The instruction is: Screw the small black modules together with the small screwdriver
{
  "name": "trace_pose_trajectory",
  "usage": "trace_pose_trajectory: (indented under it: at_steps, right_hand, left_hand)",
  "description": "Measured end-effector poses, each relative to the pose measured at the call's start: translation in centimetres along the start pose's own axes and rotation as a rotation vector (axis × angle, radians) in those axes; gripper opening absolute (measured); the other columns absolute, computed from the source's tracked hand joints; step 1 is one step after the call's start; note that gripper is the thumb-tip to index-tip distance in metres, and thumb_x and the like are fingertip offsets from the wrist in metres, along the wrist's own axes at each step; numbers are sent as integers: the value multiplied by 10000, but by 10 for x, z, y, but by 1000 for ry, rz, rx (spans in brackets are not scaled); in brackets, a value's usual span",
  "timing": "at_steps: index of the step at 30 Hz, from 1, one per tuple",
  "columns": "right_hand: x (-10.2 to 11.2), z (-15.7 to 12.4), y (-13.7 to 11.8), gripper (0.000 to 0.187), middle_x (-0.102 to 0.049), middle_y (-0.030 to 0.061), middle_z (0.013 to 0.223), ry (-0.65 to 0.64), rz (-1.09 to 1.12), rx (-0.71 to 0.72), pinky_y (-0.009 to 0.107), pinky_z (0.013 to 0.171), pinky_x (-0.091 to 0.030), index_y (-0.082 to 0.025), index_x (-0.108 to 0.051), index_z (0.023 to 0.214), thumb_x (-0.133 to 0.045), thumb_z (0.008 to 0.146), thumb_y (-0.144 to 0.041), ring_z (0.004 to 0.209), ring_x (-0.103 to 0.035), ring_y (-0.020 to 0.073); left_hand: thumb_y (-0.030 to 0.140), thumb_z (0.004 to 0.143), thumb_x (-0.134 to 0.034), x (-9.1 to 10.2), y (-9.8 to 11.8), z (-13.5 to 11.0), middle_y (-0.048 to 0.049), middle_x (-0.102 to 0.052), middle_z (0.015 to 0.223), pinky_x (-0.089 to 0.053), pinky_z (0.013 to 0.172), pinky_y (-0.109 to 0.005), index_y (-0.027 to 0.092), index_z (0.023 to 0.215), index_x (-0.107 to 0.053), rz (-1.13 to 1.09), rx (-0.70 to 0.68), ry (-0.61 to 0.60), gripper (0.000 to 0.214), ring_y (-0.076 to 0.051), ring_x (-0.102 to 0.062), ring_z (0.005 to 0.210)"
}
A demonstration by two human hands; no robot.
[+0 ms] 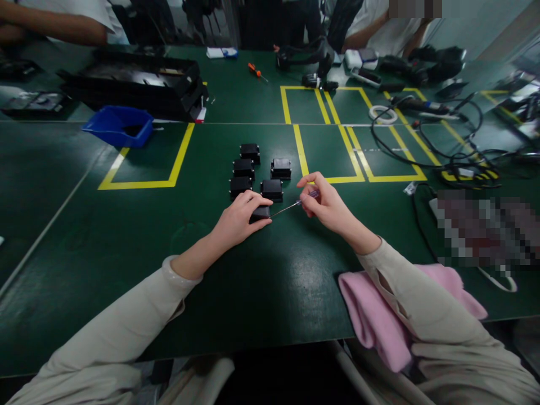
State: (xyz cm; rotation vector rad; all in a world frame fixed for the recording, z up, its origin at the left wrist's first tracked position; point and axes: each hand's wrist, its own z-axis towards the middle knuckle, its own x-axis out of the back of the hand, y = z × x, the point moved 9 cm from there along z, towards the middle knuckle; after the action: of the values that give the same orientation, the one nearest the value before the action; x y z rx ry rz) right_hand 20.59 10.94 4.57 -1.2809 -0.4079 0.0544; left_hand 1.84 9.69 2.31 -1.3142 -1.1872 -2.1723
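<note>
My left hand (243,216) is closed around a small black box (260,212) that rests on the green table, its fingers covering much of it. In my right hand (323,201) is a thin screwdriver (287,210), gripped by its purplish handle. The metal tip of the screwdriver reaches the right end of the held box; whether it sits in a screw is too small to tell. Just beyond my left hand stand several like boxes: one black box (271,189) close by, another (241,186) to its left, and one with a shinier top (280,167) behind.
A blue bin (120,125) and stacked black trays (139,79) stand at the left. An orange screwdriver (255,70) lies farther back. Black cables (468,163) and power tools (426,106) spread over the right. A pink cloth (371,306) lies beneath my right forearm. People sit opposite.
</note>
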Motion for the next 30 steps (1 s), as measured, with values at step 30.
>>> trace_pose_trajectory:
  at_steps: [30]
  right_hand:
    - [-2, 1, 5, 162, -550, -63, 715, -7, 25, -46, 243, 473, -367, -236, -492, 1068, -593, 1037, -359, 509, -497, 84]
  left_hand:
    - [289, 964, -724, 0, 0, 0, -112, -625, 1302, -543, 1049, -524, 229, 1307, -627, -5, 1, -5, 361, -324, -604, 1252]
